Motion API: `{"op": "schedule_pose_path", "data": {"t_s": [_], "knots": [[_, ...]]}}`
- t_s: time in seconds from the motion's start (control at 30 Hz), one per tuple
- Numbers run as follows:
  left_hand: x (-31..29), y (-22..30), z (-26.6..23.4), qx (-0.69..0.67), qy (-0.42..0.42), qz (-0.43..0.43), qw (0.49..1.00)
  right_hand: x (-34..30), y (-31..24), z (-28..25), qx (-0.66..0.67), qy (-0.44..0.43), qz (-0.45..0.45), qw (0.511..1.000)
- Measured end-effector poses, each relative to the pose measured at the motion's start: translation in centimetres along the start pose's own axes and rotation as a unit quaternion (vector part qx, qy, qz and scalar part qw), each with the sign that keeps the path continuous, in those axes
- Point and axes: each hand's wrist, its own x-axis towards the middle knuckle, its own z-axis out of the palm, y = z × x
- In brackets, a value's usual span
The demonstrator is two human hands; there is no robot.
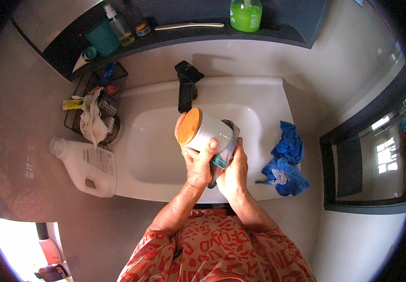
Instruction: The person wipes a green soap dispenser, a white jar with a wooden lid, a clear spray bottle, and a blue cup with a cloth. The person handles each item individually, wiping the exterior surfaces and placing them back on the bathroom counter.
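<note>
The white canister (203,131) with a wooden lid (190,126) lies tilted over the sink (156,155), lid toward ten o'clock. Left hand (197,162) fingers wrap it; right hand (233,171) presses a cloth (226,150) at four o'clock.

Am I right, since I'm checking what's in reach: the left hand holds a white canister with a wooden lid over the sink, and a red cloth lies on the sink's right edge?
Not quite. The head view shows the cloth on the right edge of the sink is blue, not red. The rest holds: the left hand holds the white canister with its wooden lid over the sink.
</note>
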Motion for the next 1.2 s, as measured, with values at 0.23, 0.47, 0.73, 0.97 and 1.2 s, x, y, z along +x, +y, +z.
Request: {"op": "schedule_pose_path", "data": {"t_s": [0.23, 0.47, 0.73, 0.97, 1.2], "knots": [[0.2, 0.4, 0.3, 0.079, 0.016, 0.04, 0.996, -0.8, -0.4, -1.1, -0.344, 0.069, -0.083, 0.933], [1.7, 0.8, -1.4, -0.129, -0.036, -0.022, 0.991, -1.5, -2.0, -2.3, -0.416, -0.009, -0.339, 0.844], [0.4, -1.5, -2.2, -0.099, -0.102, -0.052, 0.988, 1.0, -2.6, -1.0, -0.581, -0.122, -0.423, 0.685], [0.4, -0.7, -1.9, -0.063, -0.14, -0.122, 0.981, 3.3, -4.9, -1.3, -0.472, -0.172, -0.182, 0.845], [1.7, -1.9, -3.0, 0.122, -0.143, -0.033, 0.982, 2.2, -3.7, -0.9, -0.539, -0.273, -0.476, 0.64]]}}
